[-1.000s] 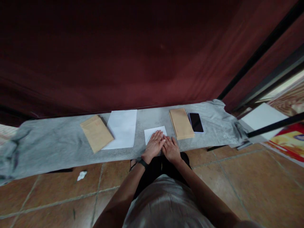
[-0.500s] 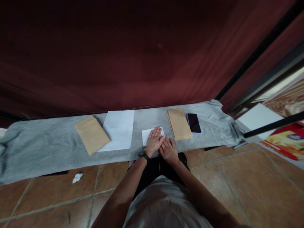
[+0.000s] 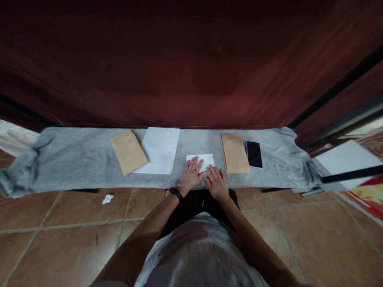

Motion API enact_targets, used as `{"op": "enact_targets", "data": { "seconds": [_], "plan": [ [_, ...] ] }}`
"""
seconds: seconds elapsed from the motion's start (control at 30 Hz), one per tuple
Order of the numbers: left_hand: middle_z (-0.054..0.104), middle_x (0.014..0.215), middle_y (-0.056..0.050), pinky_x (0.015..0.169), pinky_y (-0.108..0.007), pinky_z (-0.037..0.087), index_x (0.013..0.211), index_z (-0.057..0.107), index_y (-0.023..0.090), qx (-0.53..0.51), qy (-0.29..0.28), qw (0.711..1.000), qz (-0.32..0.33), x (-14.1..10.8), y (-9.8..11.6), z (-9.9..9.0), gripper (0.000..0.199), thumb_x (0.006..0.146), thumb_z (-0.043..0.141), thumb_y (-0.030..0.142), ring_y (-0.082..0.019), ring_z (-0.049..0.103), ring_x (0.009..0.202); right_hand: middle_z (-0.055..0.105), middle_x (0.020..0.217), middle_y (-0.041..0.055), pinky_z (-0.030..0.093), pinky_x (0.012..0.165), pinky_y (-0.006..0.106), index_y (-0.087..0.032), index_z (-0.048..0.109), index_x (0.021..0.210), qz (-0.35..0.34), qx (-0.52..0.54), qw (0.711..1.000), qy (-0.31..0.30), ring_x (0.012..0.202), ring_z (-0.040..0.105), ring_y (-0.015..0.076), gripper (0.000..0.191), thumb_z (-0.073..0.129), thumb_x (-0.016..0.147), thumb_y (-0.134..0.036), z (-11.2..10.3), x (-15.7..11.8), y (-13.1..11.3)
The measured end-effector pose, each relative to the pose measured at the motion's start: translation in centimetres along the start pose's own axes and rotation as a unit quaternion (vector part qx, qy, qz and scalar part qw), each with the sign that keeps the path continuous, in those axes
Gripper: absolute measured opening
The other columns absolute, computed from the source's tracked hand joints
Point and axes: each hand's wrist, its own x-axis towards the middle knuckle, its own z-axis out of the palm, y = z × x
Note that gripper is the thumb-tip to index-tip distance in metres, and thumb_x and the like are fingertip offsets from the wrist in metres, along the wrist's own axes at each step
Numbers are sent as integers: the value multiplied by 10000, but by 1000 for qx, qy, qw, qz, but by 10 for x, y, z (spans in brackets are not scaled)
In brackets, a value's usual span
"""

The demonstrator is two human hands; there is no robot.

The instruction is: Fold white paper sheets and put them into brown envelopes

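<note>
A small folded white sheet of paper (image 3: 206,159) lies on the grey cloth in front of me. My left hand (image 3: 190,175), with a black band on the wrist, rests flat on the paper's left part, fingers spread. Over its lower right corner lies my right hand (image 3: 216,181), palm down with the fingers stretched out. The two hands are close together, thumbs nearly meeting, and they hide the paper's near edge. Right of my right hand is a stack of brown envelopes (image 3: 235,153).
A long narrow bench (image 3: 86,159) bears the grey cloth against a dark red wall. Large white paper (image 3: 160,149) lies left, partly under a brown envelope (image 3: 129,152). A phone (image 3: 254,154) lies right of the stack. Crumpled white tissue (image 3: 107,199) is on the tiled floor.
My hands have slid apart: the left no longer overlaps the right, and more of the folded paper's right side shows. The whole view has shifted and levelled slightly.
</note>
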Motion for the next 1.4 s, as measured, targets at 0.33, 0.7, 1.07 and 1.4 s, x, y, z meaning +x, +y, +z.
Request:
{"op": "enact_targets", "data": {
  "seconds": [0.33, 0.7, 1.07, 1.4],
  "plan": [
    [281, 1633, -195, 1250, -503, 175, 1549, 351, 86, 31, 1, 999, -12, -11, 9, -5, 618, 1036, 369, 430, -299, 226, 1536, 337, 1616, 195, 274, 1176, 580, -161, 452, 1511, 48, -7, 997, 58, 1482, 320, 346, 530, 465, 1024, -370, 13, -4, -2],
    [367, 1578, -260, 1162, -555, 320, 1526, 372, 82, 28, -23, 998, -54, 1, 23, -5, 607, 1006, 450, 384, -367, 343, 1482, 581, 1416, 159, 418, 1105, 536, -200, 591, 1390, 130, 154, 976, 83, 1319, 518, 312, 467, 465, 941, -231, 14, 16, 5],
    [653, 1304, -240, 964, -409, 523, 1388, 542, 56, -26, -2, 997, -75, 10, 38, -36, 449, 982, 443, 222, -315, 636, 1213, 721, 1222, 70, 542, 1023, 429, -237, 611, 1354, 193, 455, 864, 95, 1147, 658, 238, 441, 492, 953, -379, -15, 45, -23],
    [693, 1287, -144, 862, -353, 599, 1299, 546, 180, -647, 173, 703, -241, 13, 20, -56, 524, 1033, 311, 565, -219, 718, 1081, 715, 1216, 172, 629, 823, 445, -164, 542, 1379, 319, 573, 752, 66, 1000, 736, 277, 620, 455, 952, -606, -3, 38, -26]
  ]
}}
